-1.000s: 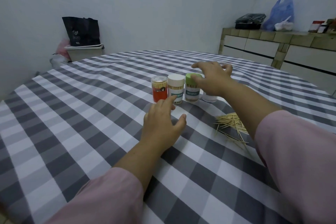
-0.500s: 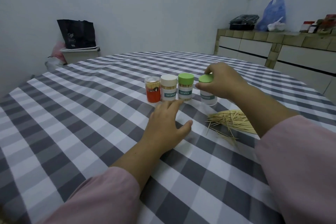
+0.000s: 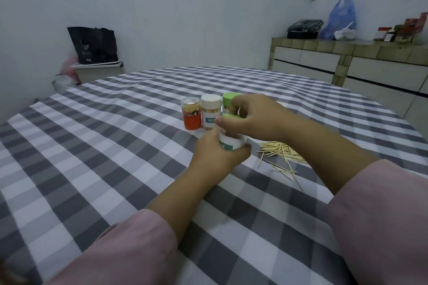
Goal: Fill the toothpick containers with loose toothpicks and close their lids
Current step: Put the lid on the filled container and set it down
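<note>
While the left hand (image 3: pixel 217 157) wraps its fingers round the body of a white toothpick container (image 3: pixel 231 143), steadying it just above or on the checked desk (image 3: pixel 115 146), the right hand (image 3: pixel 257 118) pinches that container's green lid (image 3: pixel 231 116) between thumb and fingertips; this two-handed arrangement, one grip bracing and one working the cap, suits removing the lid so the container can be filled, though whether the lid is seated or already lifted free cannot be told. Just right of the container lies the heap of loose toothpicks (image 3: pixel 281 151), placed within easy reach of the right hand. Behind the hands stand three further containers in a row, lids on: an orange one with a clear lid (image 3: pixel 191 113), a white-lidded one (image 3: pixel 209 111) and a green-lidded one (image 3: pixel 229 99), partly hidden, apparently already full and set aside. Beyond the desk, a black bag (image 3: pixel 93 45) rests on a bin (image 3: pixel 97 71).
</note>
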